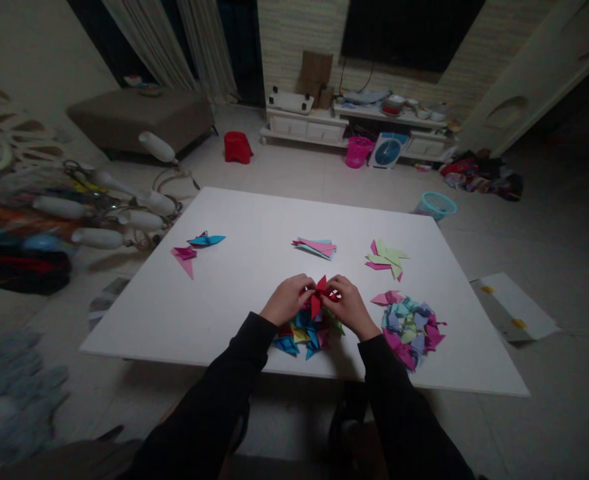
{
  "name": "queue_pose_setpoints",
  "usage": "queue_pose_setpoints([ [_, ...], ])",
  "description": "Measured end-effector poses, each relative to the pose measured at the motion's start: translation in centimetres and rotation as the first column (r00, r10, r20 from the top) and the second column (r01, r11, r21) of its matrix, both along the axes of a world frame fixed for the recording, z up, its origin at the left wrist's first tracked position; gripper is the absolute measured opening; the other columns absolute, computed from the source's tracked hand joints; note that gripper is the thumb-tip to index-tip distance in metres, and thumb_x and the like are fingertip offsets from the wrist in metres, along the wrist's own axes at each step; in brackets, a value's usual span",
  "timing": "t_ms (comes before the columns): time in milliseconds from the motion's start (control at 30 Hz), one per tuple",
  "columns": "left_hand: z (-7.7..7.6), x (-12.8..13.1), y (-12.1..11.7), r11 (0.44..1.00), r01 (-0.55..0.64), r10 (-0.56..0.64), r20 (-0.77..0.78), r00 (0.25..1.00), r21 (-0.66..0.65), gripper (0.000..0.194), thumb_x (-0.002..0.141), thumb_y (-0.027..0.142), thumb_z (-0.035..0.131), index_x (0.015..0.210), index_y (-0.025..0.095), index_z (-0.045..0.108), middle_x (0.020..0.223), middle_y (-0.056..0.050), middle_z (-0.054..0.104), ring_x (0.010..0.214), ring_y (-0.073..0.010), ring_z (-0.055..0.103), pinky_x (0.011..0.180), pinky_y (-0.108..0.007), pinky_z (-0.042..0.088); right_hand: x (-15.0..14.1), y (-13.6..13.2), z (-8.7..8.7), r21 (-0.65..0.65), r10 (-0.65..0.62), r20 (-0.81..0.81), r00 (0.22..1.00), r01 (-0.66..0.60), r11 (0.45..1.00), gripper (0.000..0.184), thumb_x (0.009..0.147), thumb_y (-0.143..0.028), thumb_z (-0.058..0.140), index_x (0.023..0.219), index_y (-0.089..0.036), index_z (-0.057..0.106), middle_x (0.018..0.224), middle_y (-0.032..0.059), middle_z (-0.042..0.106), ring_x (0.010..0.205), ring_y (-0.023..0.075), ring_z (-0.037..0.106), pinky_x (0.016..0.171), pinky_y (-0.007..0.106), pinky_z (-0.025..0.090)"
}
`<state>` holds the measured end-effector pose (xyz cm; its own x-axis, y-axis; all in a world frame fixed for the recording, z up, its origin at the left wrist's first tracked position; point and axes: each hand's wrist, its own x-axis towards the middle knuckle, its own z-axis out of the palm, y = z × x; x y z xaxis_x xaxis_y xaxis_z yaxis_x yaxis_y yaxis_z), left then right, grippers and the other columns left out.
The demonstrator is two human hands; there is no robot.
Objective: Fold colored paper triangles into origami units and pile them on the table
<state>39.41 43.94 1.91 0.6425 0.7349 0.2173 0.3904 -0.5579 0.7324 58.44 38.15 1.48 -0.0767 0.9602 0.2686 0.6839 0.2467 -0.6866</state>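
Between my two hands is a red folded-paper origami piece, held above a heap of colourful folded papers near the table's front edge. My left hand pinches its left side with fingers closed. On the other side, the fingers of my right hand are closed on it as well. To the right lies a second heap of origami pieces, in pink, mint, lilac and green. Further back are a green-and-pink group of folded papers and a small stack of narrow folded strips.
A blue origami piece and a pink one lie on the left of the white table. Past the table stand a teal basket, a red stool and a pink bin. A lamp fixture is at left.
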Motion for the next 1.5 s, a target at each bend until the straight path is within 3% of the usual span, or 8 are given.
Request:
queue_pose_setpoints([
  [233, -0.31, 0.06, -0.13, 0.997, -0.070, 0.071, 0.019, 0.997, -0.044, 0.010, 0.089, 0.014, 0.056, 0.093, 0.018, 0.064, 0.091, -0.004, 0.066, 0.081, -0.0166, 0.061, 0.075, -0.029, 0.049, 0.13, -0.50, 0.44, 0.019, -0.023, -0.003, 1.000, 0.023, 1.000, 0.007, 0.085, -0.017, 0.065, 0.081, -0.021, 0.067, 0.087, 0.0032, 0.061, 0.086, 0.0193, 0.056, 0.077, 0.033, 0.045],
  [533, -0.80, -0.09, -0.15, 0.997, -0.043, 0.045, 0.017, 0.999, -0.068, 0.023, 0.086, 0.013, 0.060, 0.107, 0.018, 0.066, 0.100, -0.006, 0.068, 0.085, -0.0169, 0.063, 0.079, -0.030, 0.051, 0.21, -0.74, 0.82, 0.021, -0.016, -0.020, 1.000, 0.016, 1.000, 0.007, 0.088, -0.018, 0.064, 0.084, -0.021, 0.069, 0.087, 0.0038, 0.060, 0.086, 0.0197, 0.057, 0.076, 0.033, 0.046],
  [800, -0.90, -0.15, 0.33, 0.997, -0.072, 0.071, -0.014, 0.997, -0.024, 0.008, 0.087, 0.014, 0.062, 0.089, 0.018, 0.069, 0.091, -0.004, 0.068, 0.082, -0.0167, 0.061, 0.076, -0.029, 0.048, 0.27, -0.39, 0.28, 0.056, -0.011, -0.029, 1.000, 0.013, 0.998, 0.007, 0.089, -0.019, 0.065, 0.082, -0.021, 0.068, 0.087, 0.0037, 0.061, 0.085, 0.0190, 0.057, 0.073, 0.032, 0.045],
  [1500, -0.83, -0.12, 0.10, 0.999, -0.040, 0.040, -0.017, 0.999, 0.009, 0.007, 0.090, 0.016, 0.060, 0.089, 0.018, 0.067, 0.089, -0.003, 0.067, 0.081, -0.0166, 0.060, 0.074, -0.028, 0.045, 0.09, -0.59, 0.83, 0.049, 0.013, -0.040, 0.999, -0.011, 0.999, 0.010, 0.087, -0.013, 0.065, 0.080, -0.020, 0.064, 0.085, 0.0027, 0.060, 0.083, 0.0184, 0.056, 0.073, 0.031, 0.044],
])
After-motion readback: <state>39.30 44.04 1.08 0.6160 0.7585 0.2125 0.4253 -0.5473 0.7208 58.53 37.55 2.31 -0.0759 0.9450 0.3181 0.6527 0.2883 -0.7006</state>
